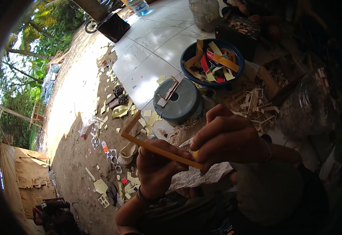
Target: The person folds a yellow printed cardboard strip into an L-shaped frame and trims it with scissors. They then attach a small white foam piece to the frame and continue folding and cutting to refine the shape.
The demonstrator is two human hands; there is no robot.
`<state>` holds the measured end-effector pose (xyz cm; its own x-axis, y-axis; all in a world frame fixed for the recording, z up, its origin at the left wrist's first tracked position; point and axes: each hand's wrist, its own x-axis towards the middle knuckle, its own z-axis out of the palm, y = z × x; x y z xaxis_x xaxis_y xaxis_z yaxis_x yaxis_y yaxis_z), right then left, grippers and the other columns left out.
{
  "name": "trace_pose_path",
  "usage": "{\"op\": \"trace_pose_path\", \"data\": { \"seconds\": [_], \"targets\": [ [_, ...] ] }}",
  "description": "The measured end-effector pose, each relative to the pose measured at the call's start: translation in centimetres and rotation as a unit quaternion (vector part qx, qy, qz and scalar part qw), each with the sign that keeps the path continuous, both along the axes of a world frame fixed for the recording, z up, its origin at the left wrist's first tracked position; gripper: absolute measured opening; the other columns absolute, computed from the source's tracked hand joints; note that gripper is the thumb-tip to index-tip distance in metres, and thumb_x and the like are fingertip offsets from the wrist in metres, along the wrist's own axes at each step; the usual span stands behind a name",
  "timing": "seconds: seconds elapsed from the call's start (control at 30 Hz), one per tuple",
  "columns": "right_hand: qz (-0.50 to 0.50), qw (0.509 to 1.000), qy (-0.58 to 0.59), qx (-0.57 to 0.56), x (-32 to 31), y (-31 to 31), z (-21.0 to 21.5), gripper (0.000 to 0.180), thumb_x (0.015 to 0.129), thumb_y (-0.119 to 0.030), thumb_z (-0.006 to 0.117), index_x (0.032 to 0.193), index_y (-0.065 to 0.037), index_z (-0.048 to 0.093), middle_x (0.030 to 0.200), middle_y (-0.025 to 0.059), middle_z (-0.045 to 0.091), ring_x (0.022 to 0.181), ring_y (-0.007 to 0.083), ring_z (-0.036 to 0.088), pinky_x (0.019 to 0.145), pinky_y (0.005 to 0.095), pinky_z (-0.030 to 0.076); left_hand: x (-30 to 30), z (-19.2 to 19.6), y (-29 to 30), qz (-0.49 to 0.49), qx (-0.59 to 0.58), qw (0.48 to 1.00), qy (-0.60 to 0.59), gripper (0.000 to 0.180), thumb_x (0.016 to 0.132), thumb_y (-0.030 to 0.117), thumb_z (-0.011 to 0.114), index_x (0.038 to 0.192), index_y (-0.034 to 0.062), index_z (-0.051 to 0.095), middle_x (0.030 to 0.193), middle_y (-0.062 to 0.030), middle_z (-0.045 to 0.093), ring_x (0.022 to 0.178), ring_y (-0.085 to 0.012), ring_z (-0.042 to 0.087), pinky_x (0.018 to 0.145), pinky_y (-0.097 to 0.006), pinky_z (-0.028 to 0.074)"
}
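You held a thin yellow strip [159, 150] w/ both hands, close to your chest and above your lap, probably so you could see the fold well. Your left hand [157, 168] was closed around the strip from below, fingers wrapped on it near its middle. Your right hand [228, 139] was closed on the strip's right end, pinching it from above w/ thumb and fingertips. The strip was bent at its left end into a corner, and the short part pointed up and away from you; I think the two grips kept the long part straight while the corner stayed free.

Under the hands lay a pale rough cloth or sack [194, 176] on your lap, maybe to catch scraps.

A bit further, on the tiled floor [151, 43], stood a grey round stool [179, 103] w/ small offcuts on top, near enough to reach. To its right was a heap of small wood-coloured frames [257, 107]. Behind it, a dark blue basin [212, 62] was full of yellow, orange and red strips, likely the stock.

On the left, the dirt ground [81, 117] was littered w/ paper scraps. At the far top another person's hands [253, 15] worked over a dark box.
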<state>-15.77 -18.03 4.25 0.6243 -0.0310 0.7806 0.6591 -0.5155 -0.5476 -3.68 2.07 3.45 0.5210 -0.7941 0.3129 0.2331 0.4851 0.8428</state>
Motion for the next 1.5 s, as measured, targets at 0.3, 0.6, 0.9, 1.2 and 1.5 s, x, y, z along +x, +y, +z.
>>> {"op": "trace_pose_path", "data": {
  "seconds": [0.3,0.6,0.9,1.2,1.5],
  "targets": [
    [0.002,1.000,-0.004,-0.014,0.1,0.1,-0.1,0.026,0.079,-0.024,0.087,0.100,-0.017,0.072,0.107,-0.0037,0.071,0.094,0.0086,0.068,0.093,0.0338,0.044,0.2,-0.2,-0.3,-0.027,-0.019,0.999,0.018,0.040,0.085,-0.017,0.068,0.117,-0.0018,0.049,0.105,-0.0233,0.069,0.104,-0.0336,0.072,0.088,-0.045,0.064],
    [-0.001,1.000,-0.007,-0.019,0.3,0.4,-0.4,0.027,0.079,-0.026,0.086,0.100,-0.017,0.072,0.107,-0.0017,0.069,0.094,0.0124,0.067,0.088,0.0323,0.047,0.6,0.4,-0.1,-0.039,0.022,0.999,0.008,0.039,0.084,-0.015,0.072,0.115,-0.0016,0.052,0.100,-0.0208,0.070,0.101,-0.0315,0.072,0.087,-0.043,0.063],
    [-0.014,1.000,0.005,0.025,-0.1,0.6,-0.2,0.033,0.076,-0.027,0.089,0.104,-0.018,0.076,0.101,-0.0029,0.070,0.094,0.0129,0.068,0.086,0.0324,0.048,1.9,0.5,0.0,-0.100,-0.001,0.995,0.016,0.032,0.087,-0.006,0.075,0.110,-0.0016,0.053,0.098,-0.0237,0.070,0.096,-0.0354,0.073,0.083,-0.046,0.063],
    [0.023,0.997,-0.011,-0.068,-0.2,0.4,0.1,0.025,0.082,-0.024,0.083,0.104,-0.016,0.075,0.103,-0.0059,0.071,0.091,0.0055,0.067,0.088,0.0334,0.047,2.3,0.5,0.1,-0.123,-0.001,0.992,-0.008,0.027,0.088,0.002,0.077,0.102,0.0001,0.054,0.091,-0.0192,0.068,0.091,-0.0361,0.072,0.081,-0.047,0.061],
    [0.021,0.993,-0.033,-0.109,-0.1,0.6,0.1,0.025,0.085,-0.027,0.080,0.106,-0.017,0.072,0.102,-0.0062,0.070,0.091,0.0058,0.067,0.087,0.0350,0.048,3.8,0.5,-0.2,-0.155,-0.033,0.974,-0.160,0.018,0.098,0.023,0.069,0.092,0.0075,0.063,0.091,-0.0148,0.071,0.083,-0.0262,0.065,0.078,-0.038,0.049]
  ]
}}
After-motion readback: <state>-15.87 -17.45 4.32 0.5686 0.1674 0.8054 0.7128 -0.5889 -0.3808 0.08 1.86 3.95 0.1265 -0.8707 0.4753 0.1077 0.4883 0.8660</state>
